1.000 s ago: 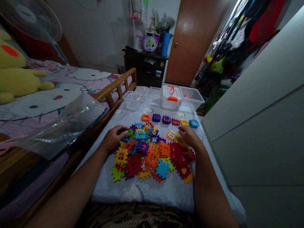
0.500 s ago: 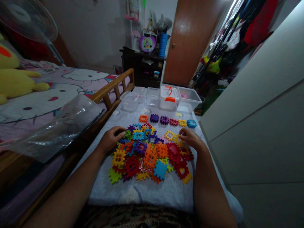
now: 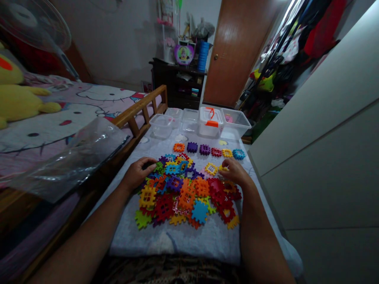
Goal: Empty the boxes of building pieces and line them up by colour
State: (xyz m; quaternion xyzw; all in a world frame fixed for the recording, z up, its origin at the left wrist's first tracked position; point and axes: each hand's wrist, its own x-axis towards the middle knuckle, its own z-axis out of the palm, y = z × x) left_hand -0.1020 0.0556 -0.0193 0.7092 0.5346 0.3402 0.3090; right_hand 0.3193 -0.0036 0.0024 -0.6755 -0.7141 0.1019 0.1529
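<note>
Colourful plastic tiles with notched edges lie in a heap, among them an orange tile (image 3: pixel 187 196), a blue tile (image 3: pixel 199 212) and a dark red tile (image 3: pixel 164 208). My left hand (image 3: pixel 139 171) rests at the heap's left edge by a green tile (image 3: pixel 159 167), thumb and fingers apart, holding nothing. On the right, my right hand (image 3: pixel 234 171) has its fingers bent together on a yellow tile (image 3: pixel 222 168), beside a yellow window tile (image 3: pixel 211 169). Behind the heap runs a row of several tiles, from an orange one (image 3: pixel 179 147) to a blue one (image 3: pixel 238 154).
Clear plastic boxes (image 3: pixel 161 125) stand at the far end, one with a lid and orange handle (image 3: pixel 211 120). A wooden rail (image 3: pixel 139 106) and a plastic bag (image 3: pixel 74 161) are at left. White cabinet doors (image 3: pixel 322 157) are at right.
My right hand has shifted slightly left, and its fingers have curled down over the yellow tile. My left hand is nearly still.
</note>
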